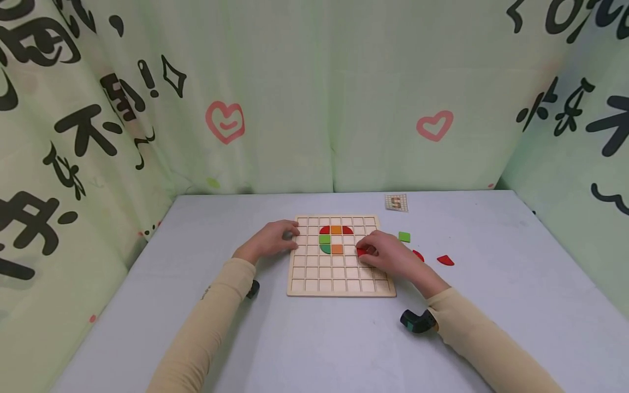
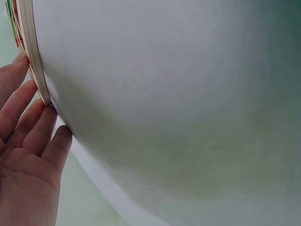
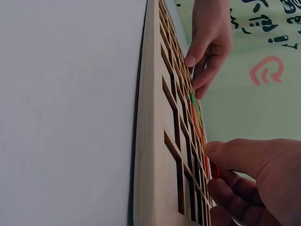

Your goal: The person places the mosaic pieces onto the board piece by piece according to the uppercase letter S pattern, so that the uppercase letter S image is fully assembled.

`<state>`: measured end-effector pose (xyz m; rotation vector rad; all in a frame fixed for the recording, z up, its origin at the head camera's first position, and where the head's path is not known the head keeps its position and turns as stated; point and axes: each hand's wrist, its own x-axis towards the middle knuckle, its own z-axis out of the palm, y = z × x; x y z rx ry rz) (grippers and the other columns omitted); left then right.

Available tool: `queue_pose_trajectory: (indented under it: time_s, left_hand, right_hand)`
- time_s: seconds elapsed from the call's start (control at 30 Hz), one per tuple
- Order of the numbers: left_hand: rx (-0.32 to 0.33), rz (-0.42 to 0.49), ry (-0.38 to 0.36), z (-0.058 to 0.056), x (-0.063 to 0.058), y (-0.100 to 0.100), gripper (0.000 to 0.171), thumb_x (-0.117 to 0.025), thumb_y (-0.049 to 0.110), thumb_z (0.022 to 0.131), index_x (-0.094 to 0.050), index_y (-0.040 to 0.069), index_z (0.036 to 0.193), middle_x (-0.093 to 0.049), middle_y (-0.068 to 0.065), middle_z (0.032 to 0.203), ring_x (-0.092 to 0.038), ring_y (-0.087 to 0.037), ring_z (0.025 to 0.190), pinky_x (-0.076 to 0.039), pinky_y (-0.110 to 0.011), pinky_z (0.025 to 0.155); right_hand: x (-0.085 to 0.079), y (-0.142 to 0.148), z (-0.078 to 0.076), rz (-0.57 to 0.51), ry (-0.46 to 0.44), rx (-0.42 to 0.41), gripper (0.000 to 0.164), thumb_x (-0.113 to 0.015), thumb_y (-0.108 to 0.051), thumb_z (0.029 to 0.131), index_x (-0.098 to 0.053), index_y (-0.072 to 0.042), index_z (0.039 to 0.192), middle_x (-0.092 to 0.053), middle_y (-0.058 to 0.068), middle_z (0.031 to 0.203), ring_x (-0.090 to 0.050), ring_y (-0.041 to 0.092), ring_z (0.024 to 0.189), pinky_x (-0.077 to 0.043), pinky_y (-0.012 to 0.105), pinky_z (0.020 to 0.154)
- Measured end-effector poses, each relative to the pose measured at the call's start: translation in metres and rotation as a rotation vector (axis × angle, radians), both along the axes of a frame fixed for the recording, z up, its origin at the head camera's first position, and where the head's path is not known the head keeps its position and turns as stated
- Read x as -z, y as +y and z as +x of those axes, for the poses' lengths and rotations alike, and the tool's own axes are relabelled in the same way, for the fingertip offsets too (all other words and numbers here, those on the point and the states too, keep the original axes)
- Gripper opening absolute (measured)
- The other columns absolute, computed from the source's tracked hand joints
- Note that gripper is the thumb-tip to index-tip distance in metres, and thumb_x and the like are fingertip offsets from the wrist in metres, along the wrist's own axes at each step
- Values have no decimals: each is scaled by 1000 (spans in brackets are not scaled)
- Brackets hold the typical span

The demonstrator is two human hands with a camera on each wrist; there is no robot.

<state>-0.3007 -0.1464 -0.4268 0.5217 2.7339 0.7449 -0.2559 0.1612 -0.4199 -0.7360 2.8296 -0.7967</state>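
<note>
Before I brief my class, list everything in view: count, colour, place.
Table: 1, whitish, foreground.
Gridded board: 1, pale wood, mid-table.
Card: 1, multicoloured, beyond board's right corner.
Red end tiles: 2, red, board's top coloured row.
Green tiles: 2, light above dark, beneath left red.
Orange tiles: 2, orange, between reds; right of dark green.
Held red tile: 1, red, at board's right half.
Loose green tile: 1, green, table, right.
Loose red tiles: 2, red, table, right.
Backdrop: 1, pale green, behind and beside table.
Hearts: 2, red, rear backdrop.
Lettering: many, black, backdrop.
Wrist devices: 2, black, at wrists.
Sleeves: 2, beige, forearms.
Left grip: 1, bare, on board's left edge.
Right grip: 1, bare, pinching held red tile.
</note>
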Motion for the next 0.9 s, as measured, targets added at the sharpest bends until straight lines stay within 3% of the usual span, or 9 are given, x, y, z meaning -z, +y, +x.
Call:
queue_pose_trajectory:
  time_s: [0.43, 0.9]
  left_hand:
    - [1, 2, -1, 1, -2, 0, 37, -71, 16, 90, -64, 3, 124, -46, -7, 148, -35, -27, 141, -28, -38, 117]
    - [-6, 2, -6, 0, 0, 0, 37, -71, 16, 90, -64, 4, 124, -46, -7, 148, -34, -26, 141, -29, -38, 117]
  right_hand:
    - [5, -24, -11, 43, 43, -22, 25, -72, -15, 89, -70, -2, 111, -63, 7, 100, -56, 19, 89, -53, 34, 81]
    - [5, -30, -12, 54, 37, 3, 23, -70, -14, 90, -70, -2, 110, -62, 7, 100, -55, 20, 89, -53, 35, 82]
